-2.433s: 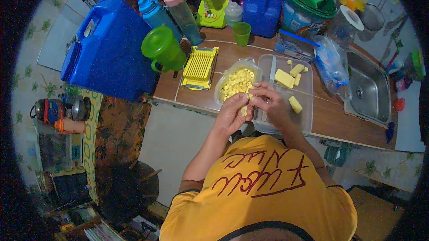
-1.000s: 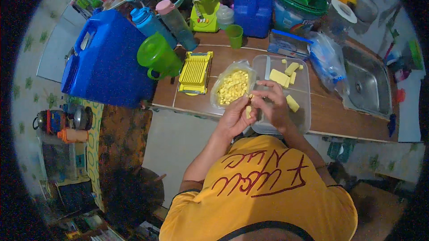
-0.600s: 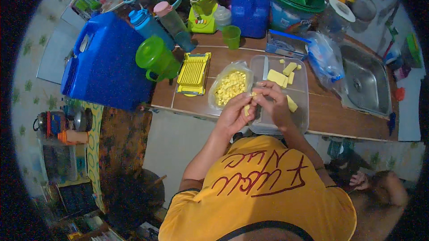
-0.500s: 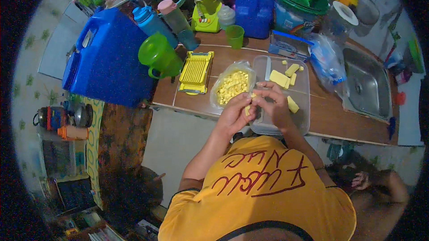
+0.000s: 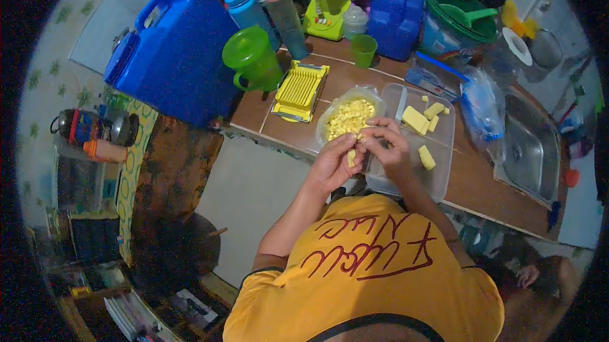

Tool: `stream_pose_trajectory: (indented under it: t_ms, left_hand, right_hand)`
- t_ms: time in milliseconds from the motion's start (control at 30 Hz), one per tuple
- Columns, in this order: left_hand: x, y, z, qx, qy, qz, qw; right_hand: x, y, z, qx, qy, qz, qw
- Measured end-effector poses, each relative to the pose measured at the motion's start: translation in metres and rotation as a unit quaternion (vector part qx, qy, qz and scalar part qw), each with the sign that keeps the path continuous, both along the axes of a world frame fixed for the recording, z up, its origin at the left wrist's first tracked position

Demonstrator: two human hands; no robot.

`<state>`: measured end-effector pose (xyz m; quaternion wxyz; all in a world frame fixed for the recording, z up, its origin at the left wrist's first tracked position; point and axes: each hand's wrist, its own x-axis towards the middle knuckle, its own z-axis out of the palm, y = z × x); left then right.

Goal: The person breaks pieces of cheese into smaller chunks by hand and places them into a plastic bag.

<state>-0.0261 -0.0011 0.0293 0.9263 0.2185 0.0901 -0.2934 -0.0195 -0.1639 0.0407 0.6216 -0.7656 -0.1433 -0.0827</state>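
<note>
At the near edge of the counter [image 5: 266,125], just beside the plastic bag [image 5: 322,131] of yellow cubes [image 5: 349,115], the left hand [image 5: 336,161] is closed around a yellow strip [image 5: 351,159] while the right hand [image 5: 389,149] pinches narrowly at its far end. Breaking small bits off the strip seems to be the step in hand, and the next move probably calls for a steady left grip and a light right pinch near the bag. Its long axis runs roughly away from the body, the visible lower end pointing back toward the person.
</note>
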Motion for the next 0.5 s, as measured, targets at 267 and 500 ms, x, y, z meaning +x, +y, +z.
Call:
stream_pose_trajectory:
  t_ms: [267, 500]
  left_hand:
    - [-0.013, 0.022, -0.010, -0.023, -0.067, 0.038, 0.997]
    - [-0.025, 0.030, -0.001, -0.022, -0.033, 0.084, 0.996]
  right_hand:
    - [0.004, 0.022, 0.008, -0.072, -0.096, 0.059, 0.991]
    - [0.010, 0.043, -0.002, 0.050, 0.010, 0.094, 0.994]
